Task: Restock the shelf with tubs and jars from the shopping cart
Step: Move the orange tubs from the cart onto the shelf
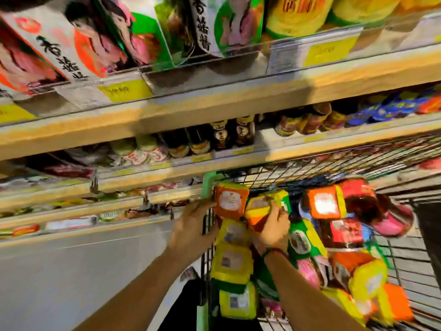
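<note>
Motion blur smears the whole view, so labels and print cannot be read, and the boxes on the top shelf board are cut off by the upper edge of the frame. Both forearms enter from the bottom edge. The right hand, centre right, has its fingers curled over a yellow tub and covers its lower part; the tub is tilted, its labelled face turned toward the upper left. The left hand, just left of centre, reaches its fingers to the left side of an orange-lidded tub; whether it clasps the tub or only touches it cannot be told. That tub shows its squarish labelled face to the camera, and its long axis is not clear. Both tubs are in the near corner of the wire shopping cart, lower right, which holds a jumbled heap of yellow, orange, red and green tubs, with a column of yellow tubs running down its left wall. Dark bottles stand on the middle shelf.
</note>
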Demonstrator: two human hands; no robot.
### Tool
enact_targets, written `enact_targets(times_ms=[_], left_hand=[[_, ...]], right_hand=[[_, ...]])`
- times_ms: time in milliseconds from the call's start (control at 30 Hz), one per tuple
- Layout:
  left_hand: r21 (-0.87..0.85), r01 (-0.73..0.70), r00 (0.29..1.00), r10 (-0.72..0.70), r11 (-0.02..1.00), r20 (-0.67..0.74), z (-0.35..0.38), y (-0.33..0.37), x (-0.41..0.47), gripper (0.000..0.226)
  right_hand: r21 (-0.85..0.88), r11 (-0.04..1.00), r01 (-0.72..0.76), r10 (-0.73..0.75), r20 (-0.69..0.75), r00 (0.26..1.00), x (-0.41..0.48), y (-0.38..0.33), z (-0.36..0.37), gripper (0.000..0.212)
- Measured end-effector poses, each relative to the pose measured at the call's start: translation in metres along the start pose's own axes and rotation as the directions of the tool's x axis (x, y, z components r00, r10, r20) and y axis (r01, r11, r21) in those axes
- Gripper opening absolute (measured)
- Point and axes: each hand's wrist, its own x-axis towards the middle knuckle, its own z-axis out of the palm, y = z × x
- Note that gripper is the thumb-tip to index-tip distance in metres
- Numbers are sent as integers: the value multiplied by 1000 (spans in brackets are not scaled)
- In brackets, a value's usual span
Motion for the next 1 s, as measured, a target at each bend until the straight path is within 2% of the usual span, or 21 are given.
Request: enact_targets(times_ms=[33,67,133,167,333,433,500,600,633,667,733,767,900,967,1000], left_hand=[[-6,-5,1000,5,1000,2,3,-1,-2,48],[-14,-18,1000,18,1000,6,6,-3,-5,48],[-27,-26,1000,26,999,13,10,-6,-11,45],[-28,-23,1000,24,999,10,12,-7,-15,44],[-60,-24,1000,25,998,11,14,-10,-28,41],[-47,-29,999,31,998,27,13,-9,-30,39],[-29,-47,999,47,998,14,12,-4,-30,40],[-32,-66,998,66,997,5,11,9,-28,37],[-47,-98,995,97,994,-8,13,12,-28,35],[-72,-110,994,110,991,-7,14,17,-27,33],[-144,-57,997,63,988,41,15,30,-26,27],[-193,-25,996,41,981,81,15,38,-25,27],[-409,133,967,-28,903,253,18,65,-10,30],[-457,249,922,-64,854,382,21,74,-1,31],[-457,293,894,-72,840,442,21,77,2,40]], right_hand=[[-20,999,-36,35,-45,998,6,-3,2,49],[30,999,-41,42,-46,998,7,-2,7,54],[34,997,66,-65,-33,997,5,-1,13,86],[44,996,80,-78,-36,996,3,0,14,94],[158,985,72,-73,3,997,2,-1,7,96],[323,946,-39,-1,122,993,5,2,-10,97],[500,858,-119,22,195,981,6,7,-25,90],[760,622,-188,40,209,977,-5,18,-42,97],[822,533,-203,34,218,975,-10,22,-48,95],[868,456,-198,18,213,977,-16,28,-55,84],[916,368,-159,-45,188,981,-27,36,-74,62],[928,345,-140,-63,172,983,-32,40,-83,61],[963,168,-212,-49,223,974,-51,58,-97,76],[961,63,-268,-83,272,959,-60,61,-100,73],[955,21,-295,-96,296,950,-64,61,-101,70]])
